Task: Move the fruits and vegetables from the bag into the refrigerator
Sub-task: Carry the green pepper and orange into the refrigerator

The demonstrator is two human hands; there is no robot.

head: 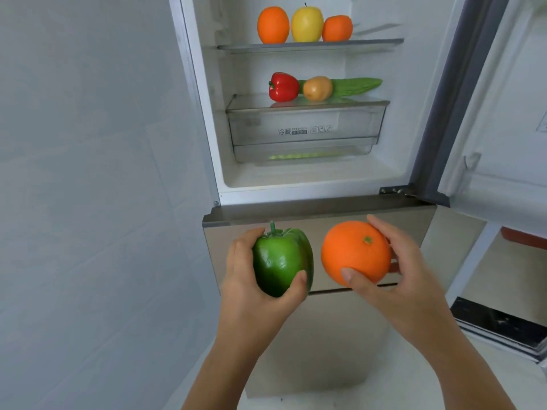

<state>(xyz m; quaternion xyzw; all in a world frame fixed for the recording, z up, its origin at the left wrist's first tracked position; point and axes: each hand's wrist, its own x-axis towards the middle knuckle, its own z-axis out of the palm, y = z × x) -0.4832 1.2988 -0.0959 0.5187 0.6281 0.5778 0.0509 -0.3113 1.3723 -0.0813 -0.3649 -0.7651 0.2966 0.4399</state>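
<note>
My left hand [248, 279] grips a green bell pepper [281, 261], stem up. My right hand [405, 270] holds an orange [355, 251] beside it. Both are in front of the shut lower door, below the open refrigerator [296, 179]. On its upper shelf [310, 45] stand two oranges [273, 25] [337, 28] with a yellow apple [307, 24] between them. On the lower shelf [307, 103] lie a red bell pepper [283, 87], a brown potato-like vegetable [317, 88] and a long green bumpy vegetable [356, 85]. No bag is in view.
A clear crisper drawer [305, 131] sits under the lower shelf. The refrigerator door [503, 113] stands open at the right. A pale tiled wall [88, 173] runs along the left. The shut lower door [322, 335] is below my hands.
</note>
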